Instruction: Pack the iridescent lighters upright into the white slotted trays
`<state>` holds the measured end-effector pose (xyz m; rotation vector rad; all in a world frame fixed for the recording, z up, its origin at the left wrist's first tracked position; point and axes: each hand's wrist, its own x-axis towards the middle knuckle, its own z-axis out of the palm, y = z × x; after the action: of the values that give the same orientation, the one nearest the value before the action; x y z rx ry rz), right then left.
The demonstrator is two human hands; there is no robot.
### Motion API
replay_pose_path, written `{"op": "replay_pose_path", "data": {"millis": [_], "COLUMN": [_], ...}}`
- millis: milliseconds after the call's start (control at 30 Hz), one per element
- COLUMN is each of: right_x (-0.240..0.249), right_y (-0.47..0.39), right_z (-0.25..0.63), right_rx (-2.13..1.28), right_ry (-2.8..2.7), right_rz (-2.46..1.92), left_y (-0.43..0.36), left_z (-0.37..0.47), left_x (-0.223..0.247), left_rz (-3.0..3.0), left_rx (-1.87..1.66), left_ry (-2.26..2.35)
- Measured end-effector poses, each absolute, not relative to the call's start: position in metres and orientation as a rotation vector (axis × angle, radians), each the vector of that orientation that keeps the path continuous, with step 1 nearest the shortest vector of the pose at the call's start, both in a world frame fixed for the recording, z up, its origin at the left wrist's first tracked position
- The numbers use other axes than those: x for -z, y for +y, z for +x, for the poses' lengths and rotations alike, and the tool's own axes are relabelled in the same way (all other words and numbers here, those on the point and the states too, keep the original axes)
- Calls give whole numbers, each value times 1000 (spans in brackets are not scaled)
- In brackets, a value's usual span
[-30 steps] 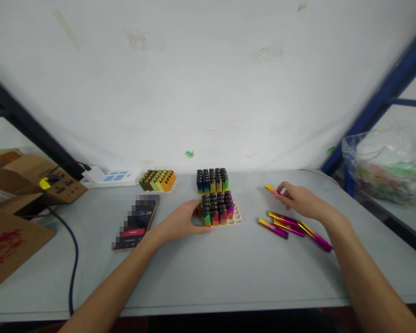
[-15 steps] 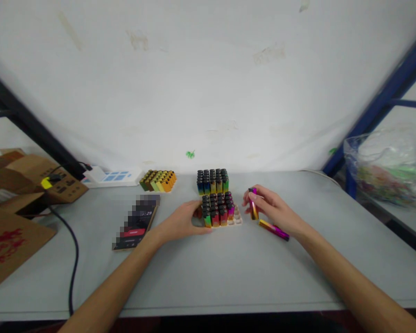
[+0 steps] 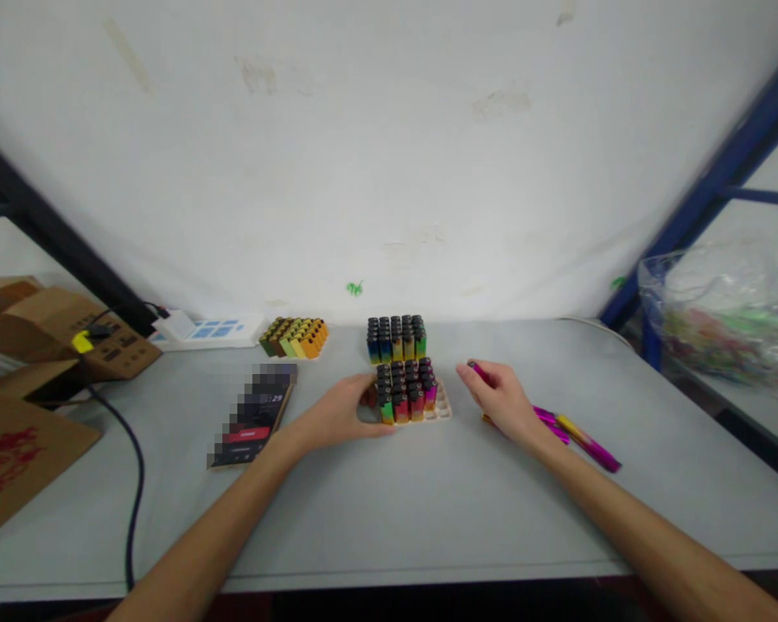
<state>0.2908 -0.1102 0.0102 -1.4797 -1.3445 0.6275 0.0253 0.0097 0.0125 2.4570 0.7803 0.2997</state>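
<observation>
My left hand is wrapped round the left side of a white tray, thumb at its front corner. Upright black-topped lighters in green, red and purple fill most of it; slots at its right end hold none. Right of the tray, my right hand is closed on a purple lighter, partly hidden by the fingers. Beside and beneath that wrist lie loose purple lighters and a yellow-purple lighter.
Behind stands another block of lighters. A tray of yellow-green and orange lighters, a phone, a power strip and cardboard boxes are leftward. A plastic bag is at right.
My right hand has turned and shifted slightly, with its purple lighter now mostly hidden. More loose lighters show to the right of it. My left hand has stayed at the tray.
</observation>
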Motion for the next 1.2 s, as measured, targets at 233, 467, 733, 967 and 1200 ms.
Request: {"op": "replay_pose_path", "data": {"millis": [233, 467, 733, 967, 1200], "right_x": [-10, -10, -25, -26, -18], "right_y": [-109, -111, -116, -118, -118], "right_z": [288, 290, 289, 287, 287], "right_rx": [-601, -641, -328, -389, -369], "right_ry": [-1317, -1350, -1706, -1797, -1997], "right_rz": [-1580, -1491, -1432, -1503, -1510], "left_y": [8, 7, 8, 7, 8], "left_z": [26, 26, 27, 27, 27], "left_x": [-16, -17, -14, -16, -15], "left_rz": [2443, 2436, 2427, 2417, 2443], "left_rx": [-287, -294, -309, -310, -294], "left_ry": [781, 794, 774, 769, 772]}}
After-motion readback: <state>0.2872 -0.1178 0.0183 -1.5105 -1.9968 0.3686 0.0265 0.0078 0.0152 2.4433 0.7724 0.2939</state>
